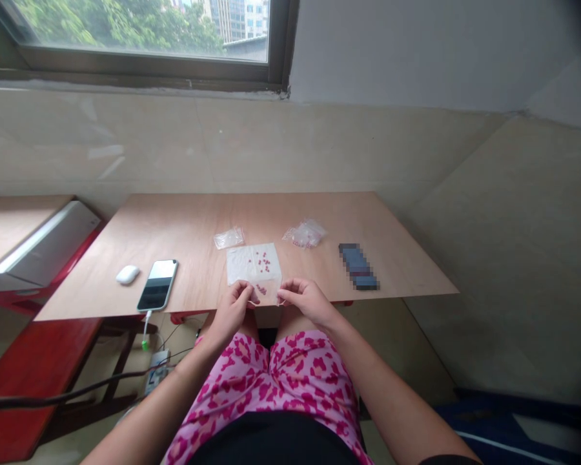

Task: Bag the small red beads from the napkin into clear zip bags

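**Left hand and right hand pinch a white sheet at the table's front edge**

The white sheet [252, 263] lies near the middle of the front edge of a plywood tabletop [188, 226]. It may be a thin plastic bag, though the view is too poor to settle that. Small red beads [263, 261] are scattered across it. The left hand [231, 312] and right hand [307, 301] grasp its near edge, one at each side, between thumbs and fingers.

Just beyond the sheet lie a small clear plastic bag [229, 237] and, farther right, a crumpled plastic bag [305, 234] with red bits inside. To the right is a pixelated dark blue object [358, 266]. To the left are a smartphone [157, 285] with a charging cable [146, 329] and a white computer mouse [127, 274]. A power strip [155, 373] sits on the floor below the table. The person's lap shows pink patterned shorts [271, 378], and a window [126, 32] is set in the wall ahead.
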`<state>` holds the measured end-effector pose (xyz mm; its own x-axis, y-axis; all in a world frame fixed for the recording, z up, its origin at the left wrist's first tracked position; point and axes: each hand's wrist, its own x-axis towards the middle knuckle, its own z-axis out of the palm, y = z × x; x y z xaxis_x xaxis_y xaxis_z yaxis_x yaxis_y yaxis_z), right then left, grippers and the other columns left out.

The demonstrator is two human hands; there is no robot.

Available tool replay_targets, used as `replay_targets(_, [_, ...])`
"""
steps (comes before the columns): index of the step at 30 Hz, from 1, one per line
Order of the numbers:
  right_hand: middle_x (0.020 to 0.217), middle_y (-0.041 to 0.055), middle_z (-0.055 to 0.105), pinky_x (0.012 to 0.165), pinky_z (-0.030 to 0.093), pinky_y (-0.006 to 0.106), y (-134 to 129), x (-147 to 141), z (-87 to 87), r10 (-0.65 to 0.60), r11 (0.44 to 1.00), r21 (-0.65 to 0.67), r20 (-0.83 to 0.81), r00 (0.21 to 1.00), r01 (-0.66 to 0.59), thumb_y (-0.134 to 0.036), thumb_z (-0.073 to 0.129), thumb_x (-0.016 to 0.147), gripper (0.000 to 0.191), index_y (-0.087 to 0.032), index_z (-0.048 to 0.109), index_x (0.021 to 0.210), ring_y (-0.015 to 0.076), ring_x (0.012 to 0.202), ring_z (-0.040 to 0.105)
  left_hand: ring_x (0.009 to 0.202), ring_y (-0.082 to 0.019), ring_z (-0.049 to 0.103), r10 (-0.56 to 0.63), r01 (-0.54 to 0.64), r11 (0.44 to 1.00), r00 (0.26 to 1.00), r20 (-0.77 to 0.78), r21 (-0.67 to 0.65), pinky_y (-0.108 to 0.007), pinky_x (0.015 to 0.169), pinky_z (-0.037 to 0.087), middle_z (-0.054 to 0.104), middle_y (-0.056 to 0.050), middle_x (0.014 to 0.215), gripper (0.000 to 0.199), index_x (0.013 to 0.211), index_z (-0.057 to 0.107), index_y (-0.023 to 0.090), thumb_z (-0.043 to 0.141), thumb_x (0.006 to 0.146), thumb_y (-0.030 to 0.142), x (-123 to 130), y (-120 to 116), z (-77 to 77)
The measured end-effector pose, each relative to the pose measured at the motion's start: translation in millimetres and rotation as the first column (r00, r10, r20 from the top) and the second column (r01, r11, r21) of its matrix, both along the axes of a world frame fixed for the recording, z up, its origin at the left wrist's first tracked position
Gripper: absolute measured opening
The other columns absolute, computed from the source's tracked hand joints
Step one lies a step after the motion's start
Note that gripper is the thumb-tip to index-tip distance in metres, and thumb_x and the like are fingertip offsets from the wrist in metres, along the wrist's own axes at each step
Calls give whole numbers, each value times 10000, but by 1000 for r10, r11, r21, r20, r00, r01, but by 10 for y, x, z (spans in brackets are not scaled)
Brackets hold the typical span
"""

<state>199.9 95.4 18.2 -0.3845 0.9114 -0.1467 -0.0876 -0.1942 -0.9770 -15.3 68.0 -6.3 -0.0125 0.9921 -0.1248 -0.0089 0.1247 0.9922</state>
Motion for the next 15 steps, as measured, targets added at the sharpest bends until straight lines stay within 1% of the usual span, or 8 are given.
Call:
replay_targets(4, [798,38,727,714,511,272,-27,-6,6,10,999,-34,-65,998,-12,-430,897,744,350,-162,702,858,162,753,674,773,-176,642,-1,1,1000,1000,27,7,-291,719,522,643,-20,793,317,868,590,188,593,954,493,7,-24,-6])
replay_targets(8, [833,33,727,707,520,281,-25,-8,-19,-6,994,-112,-95,995,-4,-420,942,675,466,-157,742,1003,147,711,655,790,-177,636,1,-1,1000,1000,4,21,-298,734,513,639,-25,818,297,915,592,182,589,960,475,-11,-20,-35])
replay_targets(10, [818,31,720,691,510,280,-20,-5,-29,-8,991,-137,-84,996,-4,-425,944,666,489,-150,757,1024,137,683,634,845,-183,642,49,-47,998,998,-32,48,-308,771,512,644,-31,893,281,1054,589,187,611,950,447,-22,-18,-58])
replay_targets(12, [780,22,705,672,492,275,-17,-1,-30,-8,990,-143,-65,998,-2,-422,937,671,455,-144,765,987,125,649,603,944,-193,642,150,-141,985,985,-89,94,-322,828,510,639,-52,1033,392,1242,532,208,648,929,414,-25,-24,-54])
replay_targets(13, [764,18,698,665,482,272,-17,0,-27,-7,990,-140,-55,998,-1,-420,932,677,430,-143,766,960,120,636,589,994,-199,636,191,-176,977,974,-120,122,-329,856,507,629,-64,1095,452,1304,499,219,661,924,403,-23,-33,-36])
replay_targets(14, [753,16,695,661,475,270,-20,-1,-24,-1,991,-132,-45,999,-5,-420,924,687,407,-142,764,937,118,630,581,1022,-203,628,203,-181,973,967,-151,145,-333,873,502,621,-72,1124,465,1320,492,223,665,926,399,-18,-46,-5])
replay_targets(15, [749,18,695,660,469,270,-25,-4,-22,9,993,-121,-34,999,-13,-422,914,700,387,-141,762,917,119,629,577,1015,-204,624,177,-149,976,968,-179,160,-332,872,499,623,-71,1110,424,1289,518,218,659,935,403,-10,-64,35])
